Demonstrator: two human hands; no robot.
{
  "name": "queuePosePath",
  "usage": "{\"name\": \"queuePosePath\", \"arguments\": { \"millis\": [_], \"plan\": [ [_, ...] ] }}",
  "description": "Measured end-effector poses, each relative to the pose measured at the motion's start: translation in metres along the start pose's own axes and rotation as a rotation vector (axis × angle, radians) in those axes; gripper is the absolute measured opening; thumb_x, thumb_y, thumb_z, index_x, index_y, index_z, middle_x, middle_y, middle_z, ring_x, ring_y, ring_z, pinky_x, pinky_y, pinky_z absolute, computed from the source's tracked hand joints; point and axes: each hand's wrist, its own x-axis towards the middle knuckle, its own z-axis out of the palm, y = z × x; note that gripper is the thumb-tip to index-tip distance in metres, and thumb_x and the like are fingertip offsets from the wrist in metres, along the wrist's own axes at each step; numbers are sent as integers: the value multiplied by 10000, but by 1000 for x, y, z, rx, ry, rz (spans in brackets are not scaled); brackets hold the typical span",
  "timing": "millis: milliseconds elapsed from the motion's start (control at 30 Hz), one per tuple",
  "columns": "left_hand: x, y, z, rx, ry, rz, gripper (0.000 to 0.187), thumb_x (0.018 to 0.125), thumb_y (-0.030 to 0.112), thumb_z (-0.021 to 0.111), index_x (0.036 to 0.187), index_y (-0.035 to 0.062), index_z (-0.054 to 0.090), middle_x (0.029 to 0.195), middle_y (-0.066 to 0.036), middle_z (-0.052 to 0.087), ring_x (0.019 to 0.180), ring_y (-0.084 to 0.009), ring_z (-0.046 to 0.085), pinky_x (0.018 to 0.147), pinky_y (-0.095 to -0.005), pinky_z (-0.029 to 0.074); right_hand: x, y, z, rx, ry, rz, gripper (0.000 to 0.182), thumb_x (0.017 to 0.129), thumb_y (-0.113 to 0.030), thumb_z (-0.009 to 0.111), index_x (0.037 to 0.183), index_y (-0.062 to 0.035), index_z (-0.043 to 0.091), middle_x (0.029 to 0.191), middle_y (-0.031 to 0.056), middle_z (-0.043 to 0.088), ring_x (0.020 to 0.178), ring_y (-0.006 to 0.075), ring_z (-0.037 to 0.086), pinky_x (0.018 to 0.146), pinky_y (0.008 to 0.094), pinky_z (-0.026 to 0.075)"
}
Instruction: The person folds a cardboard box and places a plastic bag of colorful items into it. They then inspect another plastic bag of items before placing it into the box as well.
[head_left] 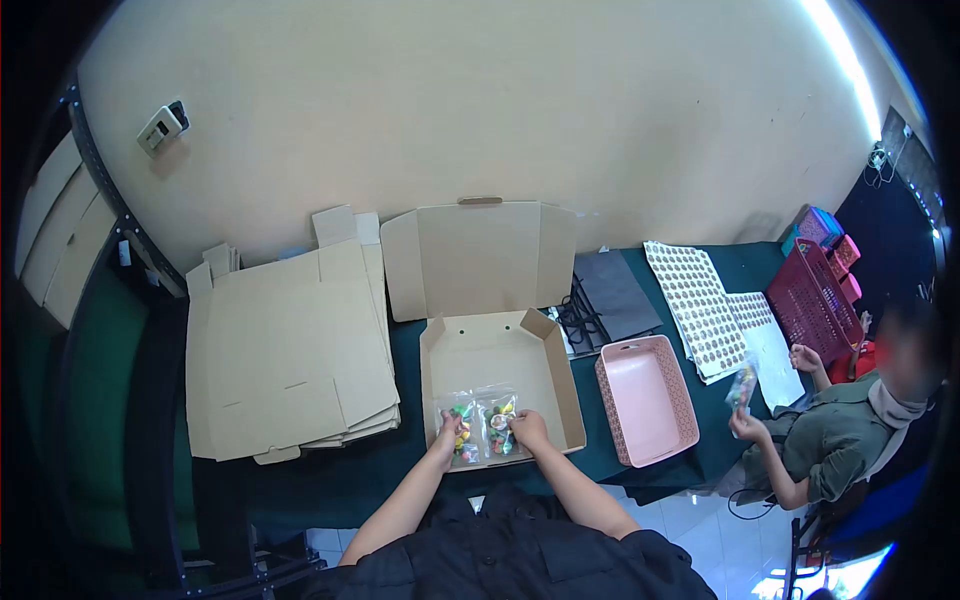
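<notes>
An open cardboard box (490, 350) stands in front of me with its lid (480, 250) folded back toward the wall. Two clear plastic bags of small colourful pieces lie side by side at its near edge. My left hand (445, 438) grips the left bag (466, 450) by its outer side. On the other side, my right hand (530, 429) has its fingers closed on the edge of the right bag (497, 443). What exactly the colourful pieces are is too small to tell.
Flattened cardboard boxes (290, 360) are stacked at left. To the right are a pink basket (648, 400), dark paper bags (615, 295), sticker sheets (700, 310) and a maroon basket (815, 305). A co-worker (840, 450) at far right holds another filled plastic bag (742, 385).
</notes>
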Motion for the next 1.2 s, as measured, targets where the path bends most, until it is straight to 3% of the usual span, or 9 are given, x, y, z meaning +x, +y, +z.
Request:
{"name": "queuePosePath", "arguments": {
  "millis": [167,267,467,567,700,933,1000,1100,1200],
  "plan": [
    [23,-24,-13,16,-20,53,749,843,650,166,1335,107,318,1295,-122,329,1191,-213,328,975,-335,290,-1,-9,14,23,-261,76,334,665,-247,684,899,-14,634,825,194,630,800,299,621,721,363,485],
    [51,-45,-25,263,10,230,731,839,652,205,1237,84,436,1253,-134,411,1173,-241,382,992,-402,254,-3,-9,18,-56,-217,-90,446,679,-292,698,983,13,583,811,151,633,754,257,622,667,344,489],
    [20,-25,-7,446,223,186,788,807,679,69,1310,154,372,1413,-204,139,1321,-351,41,1069,-414,56,-17,-23,-11,68,100,-254,435,772,-215,610,1134,-8,486,891,156,595,831,275,590,716,348,476],
    [24,-31,-10,259,317,398,595,863,579,329,1032,43,524,976,-104,560,930,-203,558,828,-318,419,-23,-39,-50,382,270,-308,332,812,-149,552,1111,-12,502,935,169,571,833,284,573,725,359,464],
    [14,-19,-6,381,187,341,720,858,596,259,1273,23,390,1207,-202,453,1116,-307,447,973,-347,329,-11,-23,-126,19,661,-542,248,795,-59,502,1038,-7,508,934,156,539,919,304,498,810,384,382],
    [-26,-18,-18,348,54,372,701,879,570,173,1309,42,338,1294,-183,369,1186,-301,369,1001,-365,275,33,147,-187,-466,917,-182,351,704,-44,530,1055,-20,519,1039,181,503,995,354,449,870,454,335],
    [-39,-13,-16,333,36,385,696,886,563,149,1320,48,323,1319,-177,345,1206,-300,347,1009,-371,260,20,171,-184,-693,644,71,427,678,-103,578,1098,-60,520,1077,160,515,1013,353,459,891,468,328],
    [-58,2,-8,306,9,393,690,895,552,112,1336,56,301,1357,-169,309,1236,-297,314,1021,-379,237,4,143,-203,-549,384,286,449,655,-158,617,1092,-98,534,1132,128,525,1069,316,466,924,468,308],
    [-54,0,-8,263,18,430,559,941,428,166,1262,40,410,1298,-180,381,1127,-288,443,958,-354,327,8,134,-199,-174,650,153,380,703,-182,620,1054,-51,553,918,119,606,820,265,582,746,403,423]
  ]
}}
